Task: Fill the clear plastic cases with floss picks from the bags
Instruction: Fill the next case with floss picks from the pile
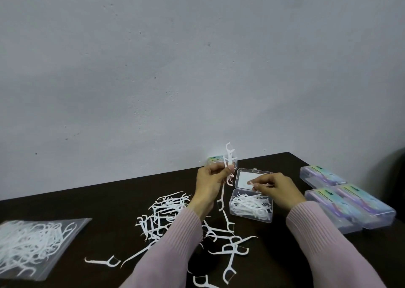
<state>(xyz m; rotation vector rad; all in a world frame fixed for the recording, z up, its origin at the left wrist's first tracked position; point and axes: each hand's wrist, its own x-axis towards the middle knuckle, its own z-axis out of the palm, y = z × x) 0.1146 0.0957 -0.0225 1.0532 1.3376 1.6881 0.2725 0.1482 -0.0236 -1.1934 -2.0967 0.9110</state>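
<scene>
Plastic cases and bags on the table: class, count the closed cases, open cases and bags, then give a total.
Closed cases: 4
Open cases: 1
Bags: 1
Total: 6

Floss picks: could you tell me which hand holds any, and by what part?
The left hand grips a bunch of picks by their handles; the right hand pinches one pick over the open case.

1. The open clear case (251, 209), part-filled with white picks, sits under the right hand (277, 189).
2. Loose floss picks (166, 213) sprawl below the left hand (208, 184).
3. A clear bag (32, 244) of picks lies far left of it.
</scene>
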